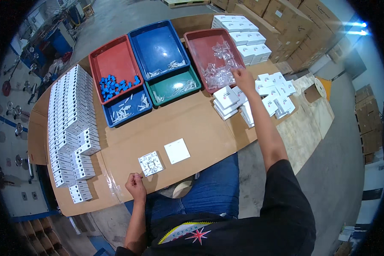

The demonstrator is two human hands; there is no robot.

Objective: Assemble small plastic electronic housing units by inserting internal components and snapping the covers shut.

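Observation:
My left hand (135, 187) rests low at the table's front edge, its fingers curled together; what they hold, if anything, is too small to tell. Just beyond it lies an open white square housing (150, 164) with its moulded inner side up. Right of that is a flat white square plate (177, 151). My right arm stretches far out, and my right hand (244, 81) is at the near right rim of a red tray (196, 39) with clear plastic pieces (219, 76) in it. Its fingers are drawn together, pointing down at the pieces; their contents are hidden.
Another red tray (111, 53) holds small blue parts (115, 87). Blue (151, 36) and green trays (168, 94) and a smaller blue tray (115, 122) hold screws or pins. White boxes (70, 115) line the left side; white packs (226, 99) and stacked boxes (247, 38) stand right.

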